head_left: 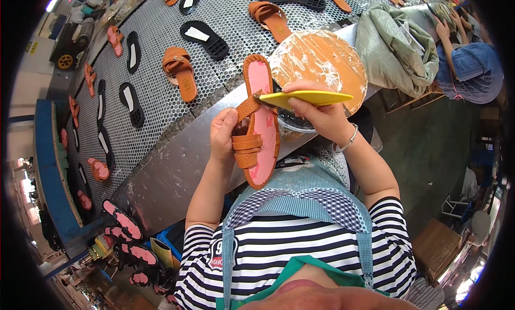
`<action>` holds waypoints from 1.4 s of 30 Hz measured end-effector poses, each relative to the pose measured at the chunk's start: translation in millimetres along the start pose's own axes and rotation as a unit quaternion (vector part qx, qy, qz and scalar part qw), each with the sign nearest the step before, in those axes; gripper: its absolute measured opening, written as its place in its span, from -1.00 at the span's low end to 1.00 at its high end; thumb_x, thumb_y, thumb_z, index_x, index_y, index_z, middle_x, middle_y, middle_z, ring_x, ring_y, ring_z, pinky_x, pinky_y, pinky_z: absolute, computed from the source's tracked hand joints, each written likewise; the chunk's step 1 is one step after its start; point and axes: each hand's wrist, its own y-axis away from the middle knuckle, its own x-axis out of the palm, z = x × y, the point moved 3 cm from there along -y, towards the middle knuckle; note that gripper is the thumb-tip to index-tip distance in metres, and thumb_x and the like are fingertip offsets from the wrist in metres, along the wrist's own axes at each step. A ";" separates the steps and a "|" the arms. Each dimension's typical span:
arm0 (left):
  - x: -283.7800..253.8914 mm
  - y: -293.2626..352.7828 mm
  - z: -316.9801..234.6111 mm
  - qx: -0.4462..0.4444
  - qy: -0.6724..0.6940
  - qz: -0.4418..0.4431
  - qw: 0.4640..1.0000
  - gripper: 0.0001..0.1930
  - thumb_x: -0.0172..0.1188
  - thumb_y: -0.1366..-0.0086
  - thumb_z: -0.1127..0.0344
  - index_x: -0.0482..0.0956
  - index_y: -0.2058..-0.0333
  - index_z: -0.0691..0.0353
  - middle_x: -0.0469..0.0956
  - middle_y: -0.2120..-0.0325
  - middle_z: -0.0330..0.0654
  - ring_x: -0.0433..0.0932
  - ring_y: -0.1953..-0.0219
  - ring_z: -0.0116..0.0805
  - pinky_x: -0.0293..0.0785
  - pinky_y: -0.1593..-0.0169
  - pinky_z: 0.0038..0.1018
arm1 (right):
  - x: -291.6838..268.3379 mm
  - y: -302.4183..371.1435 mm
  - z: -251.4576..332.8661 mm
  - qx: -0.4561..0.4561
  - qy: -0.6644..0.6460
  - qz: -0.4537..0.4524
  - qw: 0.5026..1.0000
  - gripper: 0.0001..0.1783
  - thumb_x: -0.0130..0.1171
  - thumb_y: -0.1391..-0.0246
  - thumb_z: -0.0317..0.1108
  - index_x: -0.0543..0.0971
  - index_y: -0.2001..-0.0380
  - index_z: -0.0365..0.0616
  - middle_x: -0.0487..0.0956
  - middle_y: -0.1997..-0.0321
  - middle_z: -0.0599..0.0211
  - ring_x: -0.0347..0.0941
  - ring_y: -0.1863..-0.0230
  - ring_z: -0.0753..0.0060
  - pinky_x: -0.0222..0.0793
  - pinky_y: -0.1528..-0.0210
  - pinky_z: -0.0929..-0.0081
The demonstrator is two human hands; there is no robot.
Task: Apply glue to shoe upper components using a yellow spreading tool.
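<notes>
My left hand grips a tan sandal by its straps at the left side. The sandal's underside faces up, coated in pink, with a woven-textured tan edge. In my right hand is a brush with a flat yellow handle. Its small dark tip touches the sandal near the upper strap; the bristles are too small to make out clearly. Just beyond my right hand sits a round orange lid, smeared with whitish dried residue, on a container.
Tan sandals and black soles with white patches lie in rows on a perforated conveyor. A metal ledge edges it. A grey-green sack stands right, near another person in blue. Pink-coated sandals hang at lower left.
</notes>
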 end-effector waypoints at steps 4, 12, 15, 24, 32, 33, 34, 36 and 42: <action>-16.0 -8.2 6.3 -0.005 0.005 0.041 0.999 -0.68 -0.06 -0.39 0.14 0.44 0.29 0.33 0.47 0.55 -0.22 0.41 0.57 -0.57 0.36 0.49 -0.64 | -2.1 3.9 7.8 -0.009 -0.003 0.083 0.997 -0.76 0.20 -0.08 -0.50 0.56 0.15 -0.22 0.58 0.18 0.34 0.49 0.18 0.54 0.40 0.13 0.59; 2.4 -9.8 -5.9 -0.002 -0.012 0.015 1.000 -0.72 0.01 -0.38 0.17 0.46 0.47 0.21 0.40 0.65 -0.34 0.31 0.63 -0.64 0.25 0.54 -0.65 | -0.9 8.4 28.4 -0.087 0.081 0.077 0.990 -0.76 0.19 -0.05 -0.54 0.55 0.16 -0.23 0.59 0.23 0.25 0.51 0.24 0.38 0.40 0.20 0.52; 5.8 -14.8 -3.9 0.002 0.003 -0.033 0.999 -0.73 0.03 -0.37 0.19 0.48 0.45 0.23 0.42 0.63 -0.33 0.37 0.61 -0.62 0.32 0.52 -0.65 | 7.9 10.9 28.8 -0.132 0.115 0.104 0.979 -0.76 0.20 -0.01 -0.56 0.55 0.18 -0.24 0.58 0.28 0.19 0.51 0.30 0.26 0.41 0.27 0.47; 5.7 -20.3 -2.2 0.034 0.008 -0.030 0.999 -0.75 0.03 -0.37 0.22 0.50 0.42 0.24 0.43 0.61 -0.35 0.40 0.61 -0.61 0.34 0.52 -0.65 | 8.4 17.3 21.0 -0.171 0.121 0.107 0.972 -0.72 0.24 0.05 -0.58 0.56 0.19 -0.25 0.55 0.36 0.18 0.53 0.37 0.23 0.44 0.35 0.47; 6.2 -28.8 4.1 0.026 -0.001 -0.083 0.996 -0.74 0.02 -0.38 0.22 0.50 0.45 0.23 0.34 0.64 -0.42 0.30 0.65 -0.66 0.27 0.56 -0.67 | 11.6 22.0 14.7 -0.207 0.154 0.154 0.954 -0.68 0.27 0.10 -0.56 0.57 0.19 -0.17 0.56 0.33 0.20 0.57 0.36 0.24 0.49 0.36 0.49; 5.0 -28.9 4.0 0.026 -0.001 -0.085 0.996 -0.74 0.02 -0.38 0.22 0.50 0.45 0.23 0.34 0.64 -0.42 0.30 0.65 -0.66 0.27 0.56 -0.67 | 12.4 23.5 14.2 -0.212 0.154 0.189 0.946 -0.67 0.28 0.11 -0.57 0.57 0.19 -0.17 0.56 0.33 0.19 0.57 0.36 0.23 0.49 0.36 0.49; 4.1 -29.4 4.0 0.022 0.003 -0.086 0.996 -0.74 0.02 -0.38 0.22 0.50 0.45 0.23 0.33 0.65 -0.42 0.30 0.65 -0.66 0.28 0.57 -0.67 | 11.9 23.6 14.6 -0.211 0.137 0.194 0.948 -0.65 0.28 0.13 -0.58 0.57 0.18 -0.17 0.56 0.33 0.19 0.57 0.37 0.23 0.49 0.36 0.48; 4.2 -30.8 4.5 0.019 0.007 -0.088 0.996 -0.74 0.02 -0.38 0.22 0.50 0.45 0.22 0.33 0.65 -0.42 0.30 0.65 -0.66 0.28 0.57 -0.67 | 8.6 21.2 18.7 -0.212 0.131 0.170 0.953 -0.65 0.28 0.13 -0.59 0.57 0.18 -0.17 0.56 0.33 0.19 0.57 0.37 0.23 0.49 0.36 0.48; 13.3 -36.3 4.0 0.024 0.000 -0.112 0.993 -0.73 0.03 -0.38 0.21 0.51 0.46 0.23 0.32 0.65 -0.43 0.30 0.65 -0.67 0.28 0.58 -0.68 | 7.9 18.8 14.9 -0.198 0.128 0.167 0.957 -0.68 0.28 0.13 -0.59 0.58 0.21 -0.18 0.55 0.33 0.21 0.56 0.39 0.24 0.48 0.38 0.48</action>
